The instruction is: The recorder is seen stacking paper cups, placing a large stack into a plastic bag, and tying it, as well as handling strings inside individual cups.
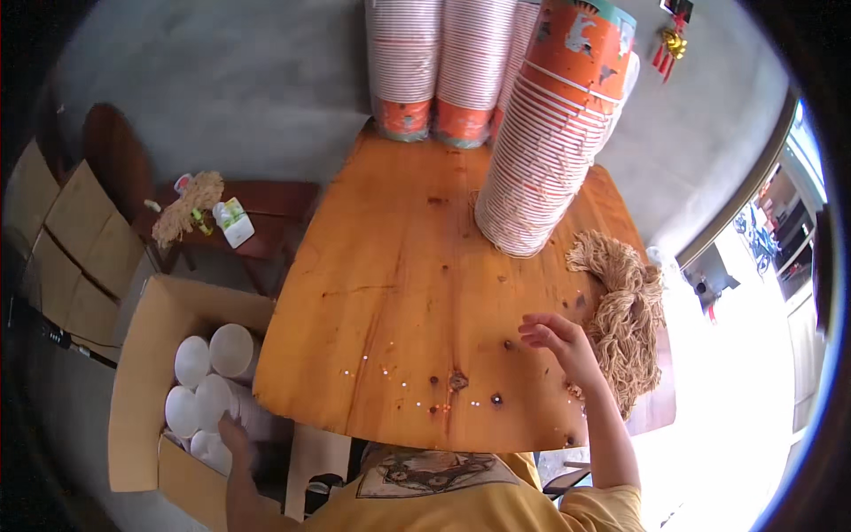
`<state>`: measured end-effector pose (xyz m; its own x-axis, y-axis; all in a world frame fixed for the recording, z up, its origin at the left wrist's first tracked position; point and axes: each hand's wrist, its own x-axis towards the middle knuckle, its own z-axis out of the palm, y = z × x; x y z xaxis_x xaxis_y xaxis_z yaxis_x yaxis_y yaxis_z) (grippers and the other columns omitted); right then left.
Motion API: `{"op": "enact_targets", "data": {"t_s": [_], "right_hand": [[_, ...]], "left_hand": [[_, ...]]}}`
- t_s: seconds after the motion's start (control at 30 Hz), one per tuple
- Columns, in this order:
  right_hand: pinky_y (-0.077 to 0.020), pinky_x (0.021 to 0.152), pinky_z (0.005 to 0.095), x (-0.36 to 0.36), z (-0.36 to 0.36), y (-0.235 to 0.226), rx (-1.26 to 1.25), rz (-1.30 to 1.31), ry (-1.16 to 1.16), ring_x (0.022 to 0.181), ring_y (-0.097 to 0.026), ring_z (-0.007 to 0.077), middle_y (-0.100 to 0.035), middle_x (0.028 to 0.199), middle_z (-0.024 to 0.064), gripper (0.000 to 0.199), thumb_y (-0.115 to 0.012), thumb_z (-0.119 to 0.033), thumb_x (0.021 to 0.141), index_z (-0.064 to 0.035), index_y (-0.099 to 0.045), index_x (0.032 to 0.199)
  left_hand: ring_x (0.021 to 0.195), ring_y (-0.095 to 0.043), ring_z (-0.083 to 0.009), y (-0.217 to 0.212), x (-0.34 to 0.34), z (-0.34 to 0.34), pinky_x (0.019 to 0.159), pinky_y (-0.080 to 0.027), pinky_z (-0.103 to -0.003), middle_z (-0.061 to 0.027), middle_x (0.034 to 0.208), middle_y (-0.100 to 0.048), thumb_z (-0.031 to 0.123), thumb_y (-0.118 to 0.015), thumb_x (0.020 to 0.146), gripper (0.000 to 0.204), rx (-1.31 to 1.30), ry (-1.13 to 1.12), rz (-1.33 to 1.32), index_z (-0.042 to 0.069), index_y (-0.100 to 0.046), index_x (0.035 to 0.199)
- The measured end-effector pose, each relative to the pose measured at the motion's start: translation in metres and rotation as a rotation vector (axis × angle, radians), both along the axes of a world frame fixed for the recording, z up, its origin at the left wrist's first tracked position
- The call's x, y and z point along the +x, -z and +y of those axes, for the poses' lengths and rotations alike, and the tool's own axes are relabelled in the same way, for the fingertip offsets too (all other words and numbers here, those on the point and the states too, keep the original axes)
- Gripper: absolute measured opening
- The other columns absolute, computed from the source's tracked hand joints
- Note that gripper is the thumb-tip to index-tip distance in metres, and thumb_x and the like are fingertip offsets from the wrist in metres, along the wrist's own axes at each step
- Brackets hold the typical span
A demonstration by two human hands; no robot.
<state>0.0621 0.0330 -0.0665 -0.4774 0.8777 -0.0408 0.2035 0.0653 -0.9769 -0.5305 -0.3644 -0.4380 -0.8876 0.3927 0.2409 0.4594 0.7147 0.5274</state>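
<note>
Left hand down at seven o'clock, fingers closed around a white cup stack lying in the cardboard box. Right hand at four o'clock, open, fingers curled above the wooden surface, beside tan string bundle. Farther, at twelve to one o'clock, tall orange paper cup stacks.

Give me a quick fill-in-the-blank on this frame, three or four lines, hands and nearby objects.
1. The left hand reaches down into the cardboard ____ beside the wooden table.
2. The right hand hovers over the table next to a pile of tan ____.
3. The stacks of cups on the table have ____ bases.
4. The stacks under the left hand are ____ in colour.

Missing words: box; string; orange; white
</note>
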Motion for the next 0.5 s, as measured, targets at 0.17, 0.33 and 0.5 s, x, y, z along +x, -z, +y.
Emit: {"op": "enact_targets", "data": {"t_s": [0.17, 0.33, 0.5], "right_hand": [[-0.0499, 0.079, 0.0256, -0.008, 0.033, -0.001, 0.117, -0.112, -0.06, 0.092, -0.062, 0.0109, -0.068, 0.102, 0.0071, 0.032, -0.057, -0.016, 0.096, 0.0007, -0.056, 0.123], [-0.0512, 0.078, 0.0306, -0.004, 0.162, 0.015, 0.294, -0.011, 0.236, 0.099, -0.061, 0.0171, -0.048, 0.134, 0.0179, 0.077, -0.068, -0.024, 0.089, -0.012, -0.019, 0.148], [-0.0323, 0.108, 0.0401, -0.004, 0.225, 0.023, 0.231, 0.078, 0.075, 0.133, -0.035, 0.0263, -0.036, 0.145, 0.0156, 0.105, -0.079, -0.026, 0.079, -0.0097, -0.004, 0.151]], "left_hand": [[0.103, -0.059, -0.0396, -0.104, 0.018, -0.001, 0.093, -0.045, -0.043, -0.0273, 0.109, -0.061, 0.003, -0.061, 0.08, 0.037, -0.22, 0.075, 0.125, -0.006, -0.058, 0.116], [0.104, -0.059, -0.0371, -0.155, -0.06, -0.136, 0.095, -0.043, -0.04, -0.03, 0.107, -0.06, 0.005, -0.064, 0.08, 0.042, 0.293, -0.002, -0.23, -0.01, -0.053, 0.119], [0.107, -0.056, -0.0221, -0.347, -0.033, -0.079, 0.095, -0.043, -0.031, -0.0168, 0.123, -0.058, 0.003, -0.06, 0.089, 0.044, 0.241, 0.07, -0.012, -0.008, -0.048, 0.13]]}}
